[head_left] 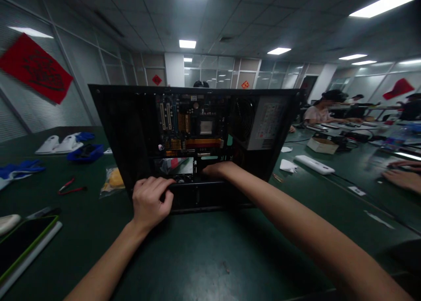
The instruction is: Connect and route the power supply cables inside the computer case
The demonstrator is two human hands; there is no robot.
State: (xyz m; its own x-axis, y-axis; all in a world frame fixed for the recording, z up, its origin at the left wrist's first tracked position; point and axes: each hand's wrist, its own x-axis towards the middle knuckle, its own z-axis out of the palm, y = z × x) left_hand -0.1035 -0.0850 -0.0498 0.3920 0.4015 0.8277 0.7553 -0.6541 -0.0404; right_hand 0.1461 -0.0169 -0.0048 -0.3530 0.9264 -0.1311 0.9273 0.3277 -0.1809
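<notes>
A black computer case (120, 130) stands on its side before me, its open side facing me. My left hand (151, 199) is closed over the case's near lower edge, fingers curled inward and thumb at the outside. Past that same edge my right hand (219, 170) reaches into the lower middle of the case; its fingers are hidden in shadow. Above it is the motherboard (192, 110), with slots and a square processor socket. A grey power supply (269, 121) sits at the right inside. Near my left fingers lies a shiny drive-like part (177, 165).
On the green table (197, 253) to the left lie a blue tray (85, 153), red-handled pliers (70, 186), a bag with something yellow (113, 182) and a phone (26, 244). A white power strip (314, 164) and cables are on the right, near another person's hands (403, 174).
</notes>
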